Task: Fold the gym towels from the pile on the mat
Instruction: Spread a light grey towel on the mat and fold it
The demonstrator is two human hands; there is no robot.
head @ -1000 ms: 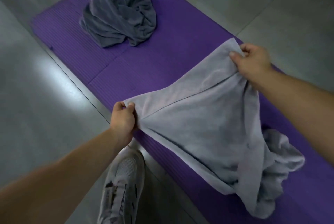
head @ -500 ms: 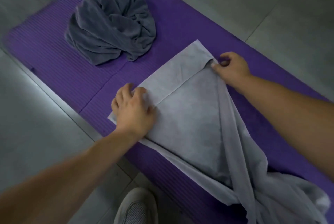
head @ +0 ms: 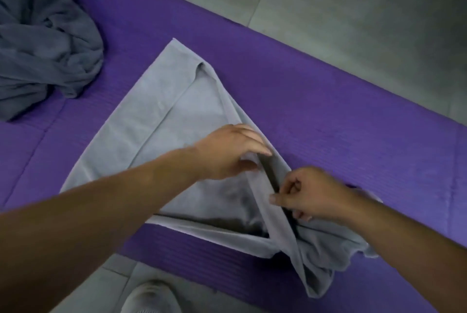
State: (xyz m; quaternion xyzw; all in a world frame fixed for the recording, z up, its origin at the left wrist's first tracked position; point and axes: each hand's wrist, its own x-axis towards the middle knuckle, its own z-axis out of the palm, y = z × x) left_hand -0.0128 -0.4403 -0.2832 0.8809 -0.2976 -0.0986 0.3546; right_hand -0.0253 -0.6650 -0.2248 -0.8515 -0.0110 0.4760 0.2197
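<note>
A light grey towel lies partly spread on the purple mat, its near right end bunched and twisted. My left hand reaches across the towel and pinches a folded-over edge near its right side. My right hand is just beside it, lower down, fingers curled round the same twisted strip of towel. A pile of dark grey towels sits crumpled on the mat at the far left.
Grey tiled floor surrounds the mat on the far side and at the near edge. The toe of a pale shoe shows on the floor at the bottom, just short of the mat.
The towel's far corners were laid down on the mat. Both hands let go of them and moved toward the near right, meeting at the twisted edge. The camera has moved closer.
</note>
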